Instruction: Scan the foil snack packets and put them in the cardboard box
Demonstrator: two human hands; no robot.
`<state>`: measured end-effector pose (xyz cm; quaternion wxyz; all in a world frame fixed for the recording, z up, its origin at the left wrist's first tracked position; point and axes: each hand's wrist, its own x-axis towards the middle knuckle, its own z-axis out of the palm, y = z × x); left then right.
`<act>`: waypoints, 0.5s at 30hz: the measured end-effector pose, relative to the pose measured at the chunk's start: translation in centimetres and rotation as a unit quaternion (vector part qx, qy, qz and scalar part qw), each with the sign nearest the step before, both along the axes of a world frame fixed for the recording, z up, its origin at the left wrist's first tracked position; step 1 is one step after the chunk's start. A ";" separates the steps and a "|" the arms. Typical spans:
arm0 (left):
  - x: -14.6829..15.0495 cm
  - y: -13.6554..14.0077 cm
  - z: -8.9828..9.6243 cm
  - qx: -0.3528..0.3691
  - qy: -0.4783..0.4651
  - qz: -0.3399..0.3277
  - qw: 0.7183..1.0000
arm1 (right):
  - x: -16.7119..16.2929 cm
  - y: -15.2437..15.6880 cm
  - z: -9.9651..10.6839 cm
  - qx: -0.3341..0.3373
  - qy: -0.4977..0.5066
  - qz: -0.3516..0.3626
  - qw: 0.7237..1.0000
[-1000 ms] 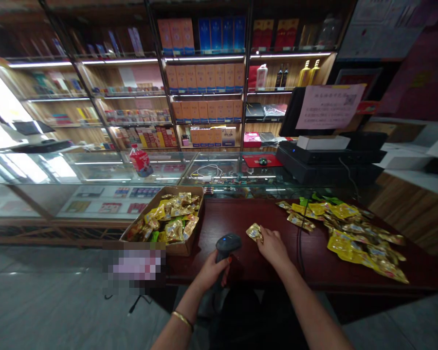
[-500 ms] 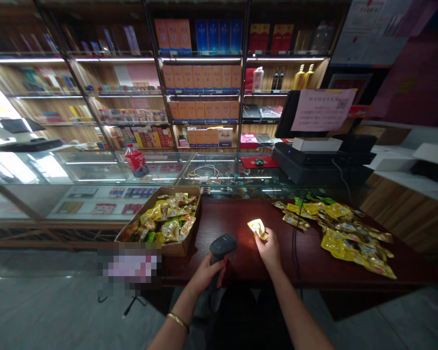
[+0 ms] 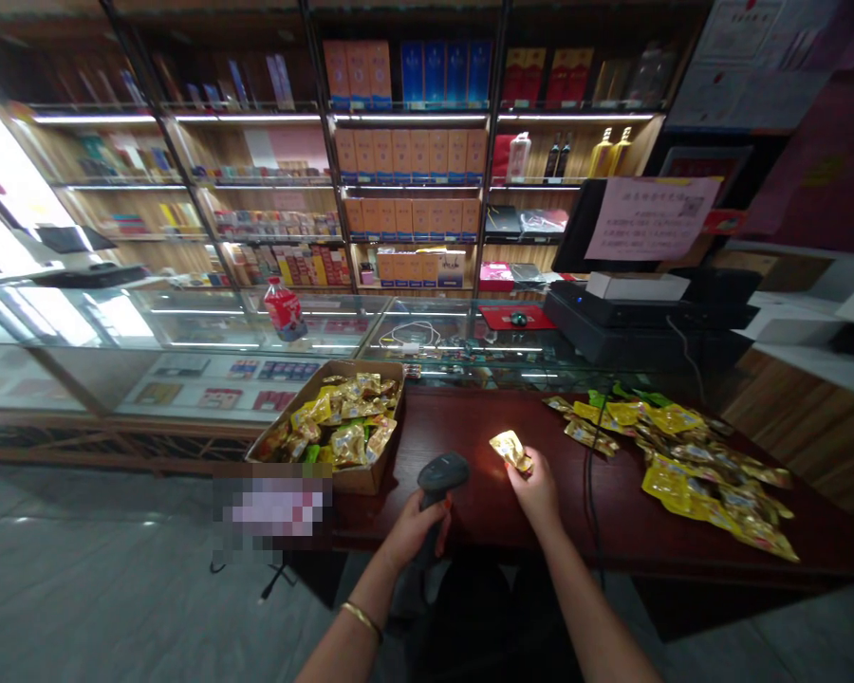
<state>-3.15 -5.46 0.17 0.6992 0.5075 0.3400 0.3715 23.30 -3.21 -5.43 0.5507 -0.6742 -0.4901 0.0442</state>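
Note:
My left hand (image 3: 418, 529) is wrapped round the handle of a dark barcode scanner (image 3: 442, 471), whose head points right. A small gold snack packet (image 3: 510, 448) is pinched in my right hand (image 3: 536, 489), in front of the scanner and brightly lit. The two are apart, above the dark red table (image 3: 462, 417). To the left, a cardboard box (image 3: 370, 481) holds many gold, yellow and green packets (image 3: 348, 444). A loose pile of similar packets (image 3: 683, 451) lies on the table's right side.
A black cable (image 3: 592, 484) crosses the table right of my hand. Behind stand a glass counter (image 3: 391, 318) with a red bottle (image 3: 285, 311), a red mouse pad (image 3: 498, 317), and a monitor with a paper sign (image 3: 651, 218). Stocked shelves line the back.
The whole view has shifted, so things appear slightly farther right. Both hands keep their grips on the scanner and the packet, with little movement relative to the table.

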 end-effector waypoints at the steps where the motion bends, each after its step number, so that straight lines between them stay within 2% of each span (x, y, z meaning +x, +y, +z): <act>1: 0.1 0.0 0.0 -0.002 0.002 -0.001 1.000 | 0.0 0.0 0.0 0.001 -0.004 -0.002 1.000; 10: 0.7 -0.1 0.9 0.015 0.041 -0.025 0.999 | -0.1 0.1 -0.4 -0.042 0.000 0.060 0.997; 15: 0.7 -0.1 0.9 0.019 0.042 -0.016 0.999 | -0.6 -0.2 0.4 -0.055 0.004 0.095 0.994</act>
